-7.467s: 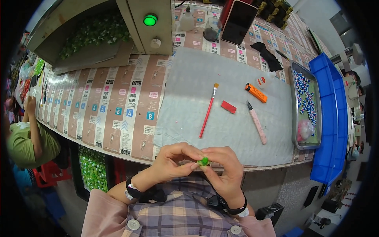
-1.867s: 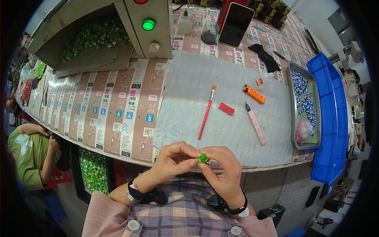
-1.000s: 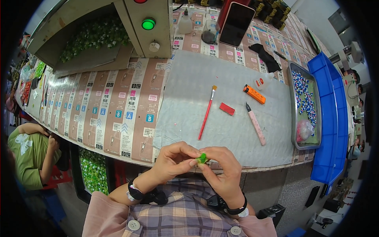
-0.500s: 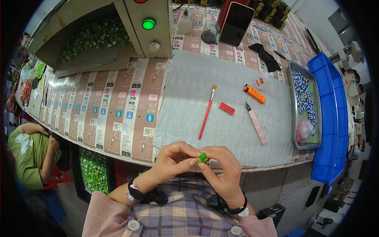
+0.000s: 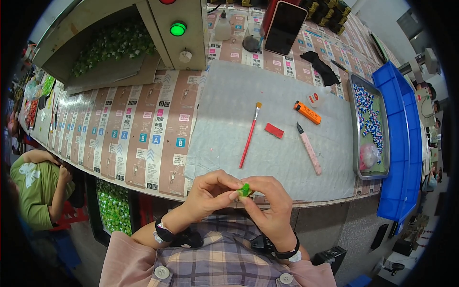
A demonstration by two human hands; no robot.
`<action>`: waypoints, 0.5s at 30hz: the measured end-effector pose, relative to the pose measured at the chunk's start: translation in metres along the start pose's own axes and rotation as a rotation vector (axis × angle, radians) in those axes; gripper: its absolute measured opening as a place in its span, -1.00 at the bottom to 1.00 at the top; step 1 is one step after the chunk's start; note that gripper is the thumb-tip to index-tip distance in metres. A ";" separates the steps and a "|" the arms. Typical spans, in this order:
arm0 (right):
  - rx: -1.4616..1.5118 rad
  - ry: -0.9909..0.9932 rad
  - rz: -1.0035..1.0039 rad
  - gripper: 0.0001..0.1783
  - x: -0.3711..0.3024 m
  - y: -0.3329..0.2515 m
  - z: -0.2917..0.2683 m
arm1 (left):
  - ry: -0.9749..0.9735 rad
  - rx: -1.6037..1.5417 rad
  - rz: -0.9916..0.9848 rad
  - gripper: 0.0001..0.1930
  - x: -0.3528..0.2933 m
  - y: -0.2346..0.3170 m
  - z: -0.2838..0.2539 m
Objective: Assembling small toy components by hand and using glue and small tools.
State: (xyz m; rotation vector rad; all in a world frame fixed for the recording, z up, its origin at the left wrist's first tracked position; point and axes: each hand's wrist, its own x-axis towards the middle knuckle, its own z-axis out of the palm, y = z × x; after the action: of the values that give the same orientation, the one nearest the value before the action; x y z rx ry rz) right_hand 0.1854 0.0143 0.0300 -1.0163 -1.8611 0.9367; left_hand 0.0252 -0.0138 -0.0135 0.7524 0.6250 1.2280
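Between my two hands, just over the front edge of the table, is a small bright green piece (image 5: 245,190); its exact kind is too small to make out. My left hand (image 5: 213,191) pinches it from the left between thumb and forefinger. From the other side, my right hand (image 5: 268,198) grips it with thumb and fingertips. On the grey sheet (image 5: 224,124) beyond lie a red-handled brush (image 5: 249,138), a red block (image 5: 274,130), a pink-handled craft knife (image 5: 310,150) and an orange box cutter (image 5: 307,113).
A metal tray (image 5: 357,158) of small blue-and-white pieces stands right, beside blue bins (image 5: 394,143). A machine (image 5: 184,40) with green pieces inside is back left. A phone (image 5: 285,27) and squeeze bottle (image 5: 223,27) stand behind. A person in green (image 5: 36,191) sits left.
My hands stay almost still, both fingertips on the green piece. The view has shifted only very slightly.
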 end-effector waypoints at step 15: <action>0.018 0.005 0.017 -0.76 0.000 0.002 0.002 | -0.002 -0.021 0.002 -0.86 0.000 -0.001 -0.002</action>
State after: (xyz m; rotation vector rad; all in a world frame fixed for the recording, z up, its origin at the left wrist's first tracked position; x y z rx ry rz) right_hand 0.1839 0.0143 0.0276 -1.0237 -1.8394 0.9590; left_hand 0.0245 -0.0139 -0.0155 0.7370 0.6087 1.2334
